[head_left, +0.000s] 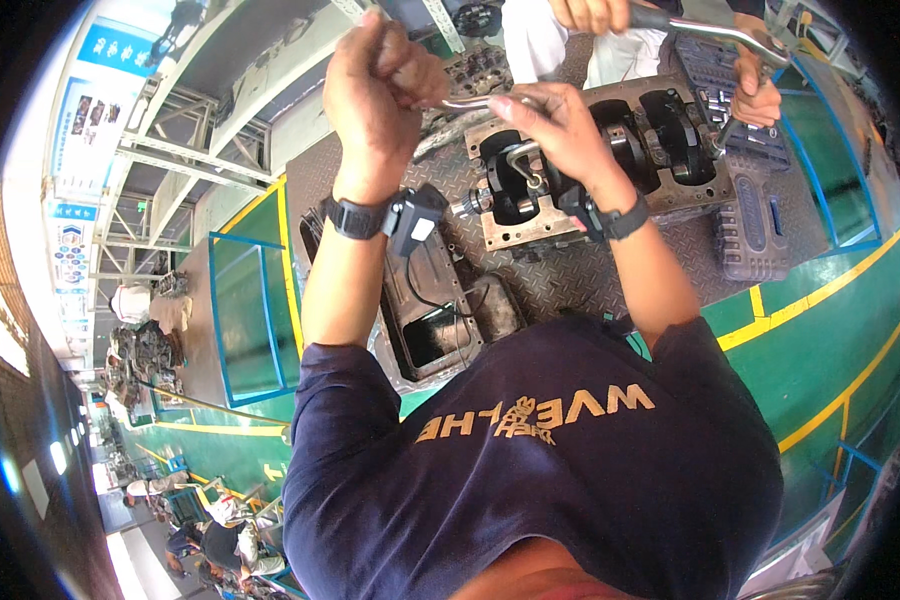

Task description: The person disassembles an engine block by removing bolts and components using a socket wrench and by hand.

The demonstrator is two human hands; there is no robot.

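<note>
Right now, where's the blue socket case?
Head view, right side: the blue socket case lies on the checker-plate bench, just right of the engine block.

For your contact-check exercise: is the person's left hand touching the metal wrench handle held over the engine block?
Touching. The head view shows the left hand closed in a fist around one end of the metal wrench handle, no gap visible, above the engine block.

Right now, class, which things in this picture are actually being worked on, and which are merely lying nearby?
In use:
- left hand and right hand, both gripping a bent metal wrench handle
- engine block under the hands

Lying about:
- black oil pan on the checker-plate bench
- blue socket case at the right
- co-worker's hands with their own ratchet
</note>
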